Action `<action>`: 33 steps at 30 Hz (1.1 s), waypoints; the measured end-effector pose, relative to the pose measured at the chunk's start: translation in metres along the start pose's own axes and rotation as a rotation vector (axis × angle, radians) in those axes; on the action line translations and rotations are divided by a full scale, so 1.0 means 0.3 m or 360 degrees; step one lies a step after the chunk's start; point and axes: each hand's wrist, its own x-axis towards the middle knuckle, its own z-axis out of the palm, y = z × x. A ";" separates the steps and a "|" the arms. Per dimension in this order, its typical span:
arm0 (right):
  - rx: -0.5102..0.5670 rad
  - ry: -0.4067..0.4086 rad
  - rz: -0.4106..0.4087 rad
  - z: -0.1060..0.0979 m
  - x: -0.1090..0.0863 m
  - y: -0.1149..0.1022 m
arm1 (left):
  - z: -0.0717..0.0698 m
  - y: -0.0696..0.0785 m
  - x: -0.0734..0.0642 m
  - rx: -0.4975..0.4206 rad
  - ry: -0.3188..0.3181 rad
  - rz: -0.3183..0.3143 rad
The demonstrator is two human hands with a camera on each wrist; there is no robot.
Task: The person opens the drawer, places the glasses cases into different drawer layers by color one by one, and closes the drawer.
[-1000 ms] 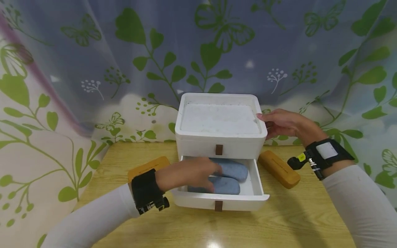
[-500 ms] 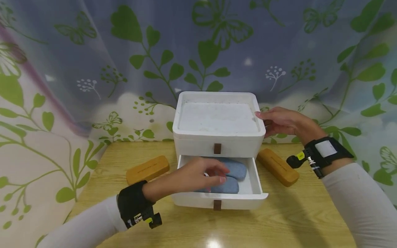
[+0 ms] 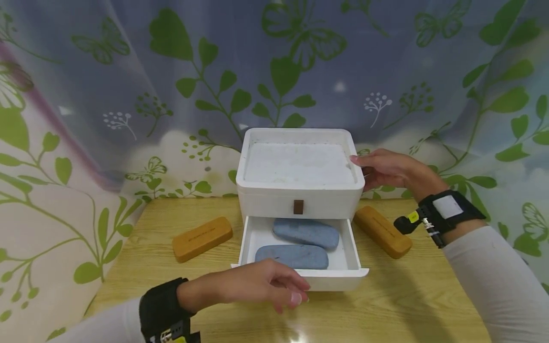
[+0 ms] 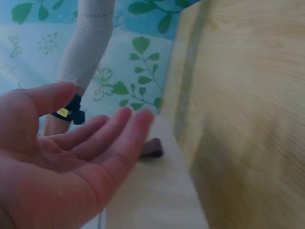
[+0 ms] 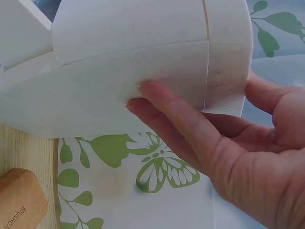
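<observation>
A white two-drawer box [image 3: 300, 164] stands on the table with its lower drawer [image 3: 349, 259] pulled out. Two blue glasses cases [image 3: 293, 257] lie side by side inside that drawer. Just in front of the drawer hovers my left hand [image 3: 268, 286], holding nothing, its fingers loosely bent; in the left wrist view the brown pull tab [image 4: 152, 148] shows behind the fingertips. My right hand [image 3: 388, 169] grips the box's right side, thumb at the top rim and fingers against the side wall, as the right wrist view also shows.
An orange-brown glasses case [image 3: 202, 239] lies on the wooden table [image 3: 377, 305] left of the box. Another orange-brown case [image 3: 383, 232] lies to its right, below the right wrist. A leaf-patterned curtain [image 3: 214, 71] hangs close behind the box.
My left hand has come away from the blue cases, out of the drawer toward the front, leaving both in view. The right hand has kept its hold on the box.
</observation>
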 end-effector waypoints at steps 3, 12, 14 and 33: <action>0.0002 0.0006 0.0005 0.004 0.005 -0.002 | 0.010 -0.031 -0.021 0.0136 0.0037 -0.0074; 0.0012 0.0006 -0.0006 0.004 0.008 -0.004 | 0.020 -0.137 -0.058 0.0054 0.0167 -0.0169; 0.0026 0.0008 -0.0005 0.001 0.006 -0.002 | 0.025 -0.164 -0.052 -0.0094 0.0168 -0.0132; -0.0009 0.0047 0.0013 0.002 0.014 0.012 | 0.108 -0.224 0.028 -0.0381 0.0330 0.0140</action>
